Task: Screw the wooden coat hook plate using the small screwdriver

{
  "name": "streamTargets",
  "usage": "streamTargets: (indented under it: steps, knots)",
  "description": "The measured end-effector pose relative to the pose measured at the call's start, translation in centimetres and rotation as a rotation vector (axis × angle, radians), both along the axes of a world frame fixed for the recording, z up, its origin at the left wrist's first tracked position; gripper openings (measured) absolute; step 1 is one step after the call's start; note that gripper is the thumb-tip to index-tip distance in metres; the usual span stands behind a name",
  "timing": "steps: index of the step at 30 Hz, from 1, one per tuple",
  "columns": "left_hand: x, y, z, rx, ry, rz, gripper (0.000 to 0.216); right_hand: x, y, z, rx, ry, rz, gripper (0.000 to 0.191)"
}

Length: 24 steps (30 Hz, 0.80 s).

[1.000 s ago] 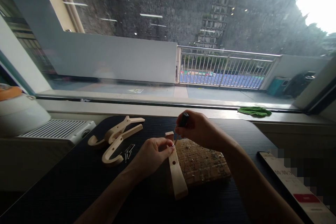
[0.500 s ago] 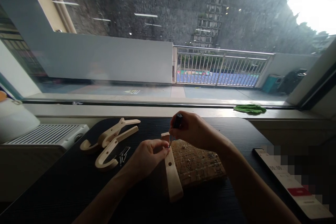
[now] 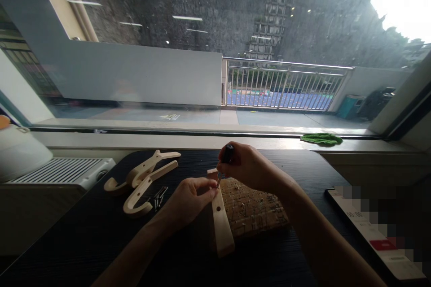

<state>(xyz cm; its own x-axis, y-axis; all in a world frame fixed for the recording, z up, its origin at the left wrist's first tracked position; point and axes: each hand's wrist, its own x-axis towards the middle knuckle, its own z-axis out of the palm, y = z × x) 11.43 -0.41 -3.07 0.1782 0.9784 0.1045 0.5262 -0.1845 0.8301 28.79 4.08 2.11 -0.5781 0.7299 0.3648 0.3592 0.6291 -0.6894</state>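
Note:
My left hand [image 3: 188,202] is closed in a pinch against the upper part of a pale wooden hook piece [image 3: 221,224] that rests on a cork-like board [image 3: 252,208]. My right hand [image 3: 247,168] is wrapped round a black-handled screwdriver [image 3: 226,154] held upright, its thin shaft pointing down at the top of the wooden piece, right by my left fingertips. Whether a screw sits under the tip is too small to tell.
Two more curved wooden hooks [image 3: 144,179] and a few dark screws [image 3: 158,196] lie to the left on the black table [image 3: 84,237]. A phone-like device [image 3: 373,233] lies at the right edge. A radiator grille [image 3: 57,170] and window sill with a green cloth [image 3: 321,139] are beyond.
The view shifted slightly right between one second ago and now. Both hands stay on the wooden piece and the screwdriver; no clear change in grip.

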Motion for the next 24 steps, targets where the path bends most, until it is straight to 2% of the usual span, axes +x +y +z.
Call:
streamTargets:
  steps: [6,16,20,24]
  knots:
    - [0.0,0.0,0.0,0.006,0.016,-0.017,0.025,-0.1,-0.3,0.2,0.002,-0.006,0.004,0.019]
    - [-1.1,-0.3,1.7,-0.004,0.021,-0.049,0.028,-0.1,-0.3,0.2,-0.011,-0.019,-0.008,0.017]
    - [-1.8,-0.3,1.7,-0.004,0.021,-0.032,0.029,-0.1,-0.2,0.0,-0.012,-0.027,0.001,0.017]
    - [-1.8,-0.4,1.3,-0.009,-0.001,-0.077,0.027,-0.1,-0.1,0.0,-0.027,-0.026,0.007,0.017]
